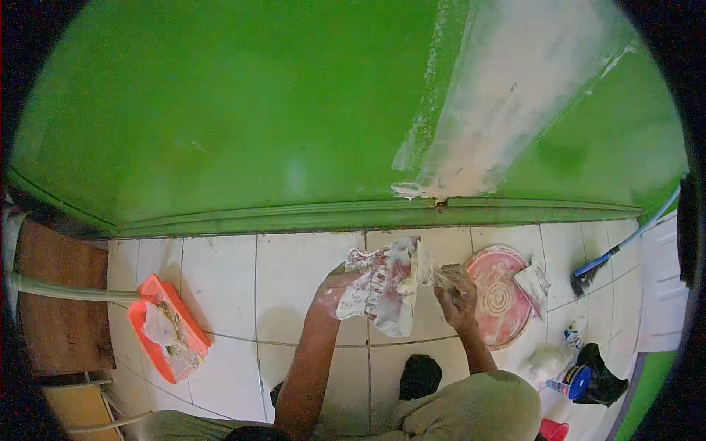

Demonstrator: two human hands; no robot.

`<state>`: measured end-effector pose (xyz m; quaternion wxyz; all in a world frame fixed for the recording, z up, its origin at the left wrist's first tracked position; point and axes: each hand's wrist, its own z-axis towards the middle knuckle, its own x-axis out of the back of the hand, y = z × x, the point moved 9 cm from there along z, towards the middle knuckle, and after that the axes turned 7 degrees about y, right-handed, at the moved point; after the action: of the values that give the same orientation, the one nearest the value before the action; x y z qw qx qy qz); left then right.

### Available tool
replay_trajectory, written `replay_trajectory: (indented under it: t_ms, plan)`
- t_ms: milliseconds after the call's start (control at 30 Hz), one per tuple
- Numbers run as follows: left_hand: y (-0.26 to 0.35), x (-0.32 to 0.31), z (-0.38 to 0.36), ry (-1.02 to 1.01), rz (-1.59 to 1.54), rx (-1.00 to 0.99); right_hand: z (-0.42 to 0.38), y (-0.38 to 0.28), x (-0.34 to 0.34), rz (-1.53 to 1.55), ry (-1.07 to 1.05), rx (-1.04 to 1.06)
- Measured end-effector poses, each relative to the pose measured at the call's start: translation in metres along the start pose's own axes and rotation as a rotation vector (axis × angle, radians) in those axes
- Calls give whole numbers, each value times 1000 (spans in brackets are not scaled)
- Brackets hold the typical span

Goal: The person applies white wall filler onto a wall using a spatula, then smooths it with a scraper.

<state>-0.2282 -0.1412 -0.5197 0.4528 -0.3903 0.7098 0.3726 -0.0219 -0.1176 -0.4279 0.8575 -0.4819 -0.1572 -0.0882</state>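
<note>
My left hand (336, 292) grips a board smeared with white putty (375, 290), its reddish surface showing through in patches. At the board's right edge, my right hand (457, 294) is closed around what looks like a putty knife (426, 269), its pale blade against the putty. The fingers cover its handle. Just right of that hand, a round red lid (500, 298) with whitish smears lies on the floor. A flat white-smeared piece (532, 285) rests on the lid's right edge.
Ahead stands a green wall (243, 110) with a broad whitish patch (507, 88). An orange dustpan (165, 331) holding debris is at left, beside a brown wooden piece (62, 287). A blue-handled brush (588, 272), a blue can (572, 382) and a black bag (601, 375) are at right.
</note>
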Motion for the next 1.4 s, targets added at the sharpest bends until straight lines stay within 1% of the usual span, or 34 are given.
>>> replay_trajectory:
  t_ms: [67, 133, 167, 200, 233, 267, 300, 333, 367, 433, 467, 500, 533, 567, 600, 633, 700, 733, 800, 933, 1000, 1033, 1100, 1133, 1167, 1200, 1233, 1300, 1333, 1400]
  plan:
    - [-2, -3, 1, -25, 62, -31, -1, -2, 6, -52, 4, 29]
    - [11, -31, -7, -201, 355, -318, -7, 8, 13, -132, -60, 0]
    - [6, -45, -7, -131, 268, -240, -10, 10, 17, -130, -50, 1]
    - [2, -59, -9, -57, 173, -168, -12, 8, 22, -133, -15, 48]
    - [5, -68, -7, -63, 181, -169, -15, 6, 27, -135, 16, 95]
    - [2, -79, -8, -153, 115, -80, -20, 9, 30, -134, 16, 97]
    - [-3, -88, -11, -242, 46, 10, -24, 28, 41, -82, 97, -81]
    - [-3, -85, -10, -244, 47, 9, -29, 46, 51, -30, 180, -257]
    - [-5, -68, 1, -119, 85, 7, -26, 47, 56, -29, 184, -264]
    - [-9, -50, 9, 4, 131, 12, -24, 53, 68, 243, 293, -514]
    - [0, -40, 10, 93, 314, -114, -13, 36, 67, 284, 188, -575]
    - [10, -35, 8, 182, 496, -242, -12, 33, 75, 288, 193, -578]
    - [8, -36, 9, 184, 500, -239, -14, 39, 81, 236, 133, -642]
    - [16, -41, 6, 195, 618, -349, -16, 43, 84, 182, 70, -706]
    - [22, -47, 4, 208, 734, -457, -18, 45, 81, 248, -19, -772]
    - [20, -46, 7, 206, 733, -455, -15, 41, 83, 246, -17, -772]
    - [19, -40, 13, 236, 730, -490, -23, 31, 63, 533, -142, -969]
    - [19, -36, 15, 236, 730, -489, -21, 23, 59, 533, -142, -969]
    - [18, -34, 15, 233, 946, -546, -25, 12, 43, 461, -211, -1045]
    - [9, -34, 21, 218, 938, -528, -27, 13, 34, 580, -279, -1091]
    - [10, -28, 21, 259, 828, -526, -24, 7, 37, 586, -263, -1072]
    - [8, -27, 21, 260, 829, -526, -25, 6, 39, 587, -264, -1072]
    - [7, -26, 22, 230, 671, -524, -24, 5, 47, 645, -226, -1041]
    - [5, -12, 25, 232, 670, -524, -26, 5, 50, 645, -227, -1041]
    - [10, 8, 26, 245, 774, -639, -32, 10, 52, 527, -271, -1063]
    - [12, 10, 26, 248, 828, -695, -37, 13, 55, 410, -312, -1080]
    - [15, 13, 25, 253, 881, -751, -36, 12, 55, 410, -308, -1081]
    - [14, -5, 23, 196, 874, -749, -41, 7, 48, 467, -380, -1165]
    - [13, -15, 21, 178, 871, -748, -42, 9, 46, 467, -381, -1166]
    - [4, -34, 19, 164, 450, -530, -46, 18, 43, 428, -361, -1153]
